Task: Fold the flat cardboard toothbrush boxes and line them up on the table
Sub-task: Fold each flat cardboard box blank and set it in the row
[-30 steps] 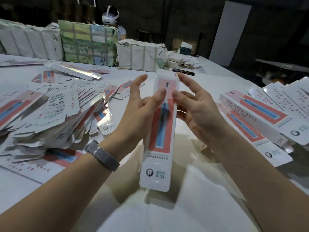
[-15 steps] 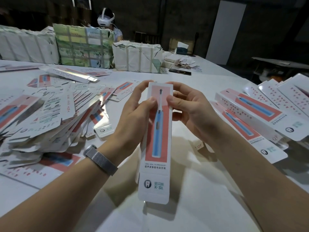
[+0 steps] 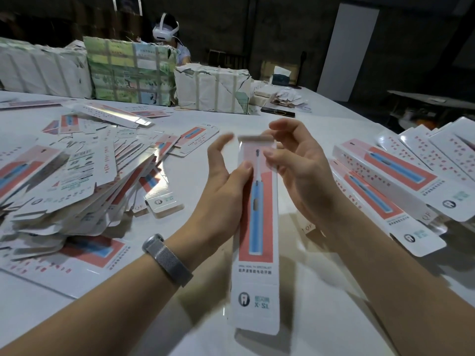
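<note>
**Box held up between two hands over the table**

The toothbrush box [image 3: 257, 227] stood on end in the air above the near middle of the table [image 3: 321, 129], its printed face toward the person: a blue brush on a red panel, a tooth logo low down. At its top end a small flap [image 3: 254, 138] was bent over, blurred. The left hand [image 3: 223, 186] held the box along its left edge, thumb pressed on the front, the other fingers raised and partly blurred. The right hand [image 3: 298, 170] met it from the other side, thumb tip on the upper front of the box, fingers curled behind near the flap. The two hands were close together, both gripping the one box. A grey mesh watch band [image 3: 167, 258] sat on the left wrist.

Toward the left edge of the table lay a loose heap of flat boxes [image 3: 77, 181], overlapping every which way. Along the right edge folded boxes [image 3: 393, 176] lay side by side, touching. At the far side stood wrapped bundles [image 3: 210, 91], white ones and a green printed one, strapped with tape. Behind them sat another person wearing a white headset [image 3: 165, 30]. A dark phone-like slab [image 3: 277, 111] lay near the far bundles, with scraps of paper [image 3: 285, 97] just beyond it.
</note>
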{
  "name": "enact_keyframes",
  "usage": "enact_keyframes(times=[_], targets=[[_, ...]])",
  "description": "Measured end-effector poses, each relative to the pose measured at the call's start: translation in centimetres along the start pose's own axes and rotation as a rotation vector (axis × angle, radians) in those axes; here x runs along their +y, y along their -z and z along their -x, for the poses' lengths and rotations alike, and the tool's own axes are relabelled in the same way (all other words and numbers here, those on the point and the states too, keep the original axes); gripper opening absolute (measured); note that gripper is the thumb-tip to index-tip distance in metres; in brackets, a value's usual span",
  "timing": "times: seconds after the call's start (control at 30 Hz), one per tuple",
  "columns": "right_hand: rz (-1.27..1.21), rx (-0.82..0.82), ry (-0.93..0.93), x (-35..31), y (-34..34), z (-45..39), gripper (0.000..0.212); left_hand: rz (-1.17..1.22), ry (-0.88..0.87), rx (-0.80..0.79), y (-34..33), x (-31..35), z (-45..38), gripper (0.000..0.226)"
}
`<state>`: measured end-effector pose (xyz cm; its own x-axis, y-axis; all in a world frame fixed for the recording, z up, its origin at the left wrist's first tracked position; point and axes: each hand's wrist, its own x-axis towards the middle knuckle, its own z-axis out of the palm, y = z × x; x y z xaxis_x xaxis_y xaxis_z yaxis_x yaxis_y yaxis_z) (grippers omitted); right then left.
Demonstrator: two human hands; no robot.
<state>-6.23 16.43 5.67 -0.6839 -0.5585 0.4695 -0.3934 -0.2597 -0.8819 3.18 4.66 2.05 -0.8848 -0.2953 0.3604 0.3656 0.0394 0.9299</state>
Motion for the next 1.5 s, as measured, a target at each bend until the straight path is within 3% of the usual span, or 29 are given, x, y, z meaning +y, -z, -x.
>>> enact_keyframes(times=[0.1,0.17,0.4,0.7,1.1,1.27,1.5], targets=[[-0.043,0.037,-0.061,-0.6,-0.1,-0.1,0.007,-0.049,-0.018,-0.024,0.1,-0.1,0.0,0.038],[-0.039,0.07,-0.128,-0.9,-0.1,-0.2,0.02,-0.133,-0.031,-0.062,0.0,-0.1,0.0,0.038],[0.06,-0.01,-0.25,-1.3,0.8,-0.4,0.011,-0.281,-0.033,-0.073,0.4,-0.2,-0.1,0.042],[0.148,0.109,-0.158,-1.4,0.7,-0.3,0.016,-0.229,-0.035,-0.131,0.3,0.2,0.1,0.041],[0.1,-0.076,-0.231,-1.9,2.3,-0.5,0.03,-0.151,-0.021,-0.168,0.3,0.9,0.3,0.051],[0.081,-0.145,-0.271,-2.3,3.2,-0.6,0.02,-0.086,0.006,-0.201,0.8,1.0,0.3,0.042],[0.095,-0.138,-0.23,-2.0,3.0,-0.5,0.026,-0.057,0.0,-0.181,1.2,1.0,0.2,0.039]])
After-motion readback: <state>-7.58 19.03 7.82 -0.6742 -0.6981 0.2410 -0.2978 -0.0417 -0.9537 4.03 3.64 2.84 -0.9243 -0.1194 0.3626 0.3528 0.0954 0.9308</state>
